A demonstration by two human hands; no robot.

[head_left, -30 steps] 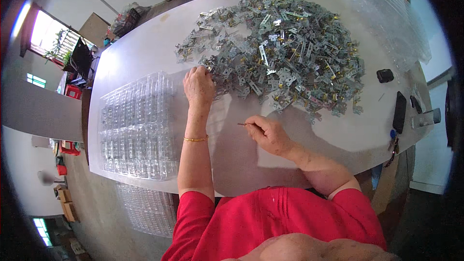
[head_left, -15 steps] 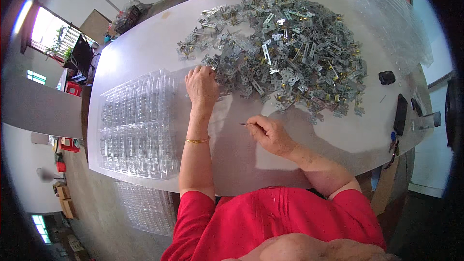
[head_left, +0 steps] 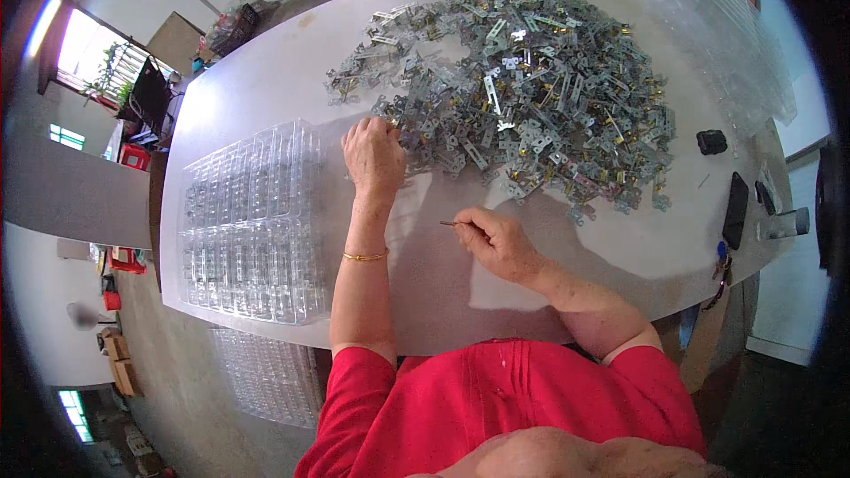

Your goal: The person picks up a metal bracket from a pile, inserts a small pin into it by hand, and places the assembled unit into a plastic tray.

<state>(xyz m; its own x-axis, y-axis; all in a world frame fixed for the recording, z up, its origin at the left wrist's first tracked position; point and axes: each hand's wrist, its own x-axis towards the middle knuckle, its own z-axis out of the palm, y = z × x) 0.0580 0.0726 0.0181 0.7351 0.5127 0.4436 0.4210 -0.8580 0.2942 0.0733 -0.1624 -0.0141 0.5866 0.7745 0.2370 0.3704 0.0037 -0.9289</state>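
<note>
Left hand (head_left: 374, 157) stays at the metal pile (head_left: 522, 97) (right hand (head_left: 498, 243) likewise unmoved).

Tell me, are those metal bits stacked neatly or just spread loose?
Spread loose. The metal pieces lie jumbled in a wide heap on the white table, pointing every way; the left hand rests at its edge.

The left hand (head_left: 374, 155) covers whatever its fingers (head_left: 382, 127) touch at the edge of the metal parts heap (head_left: 522, 93). The thin pin (head_left: 450, 224) in the right hand (head_left: 498, 243) is too small to identify. Single parts blur together.
</note>
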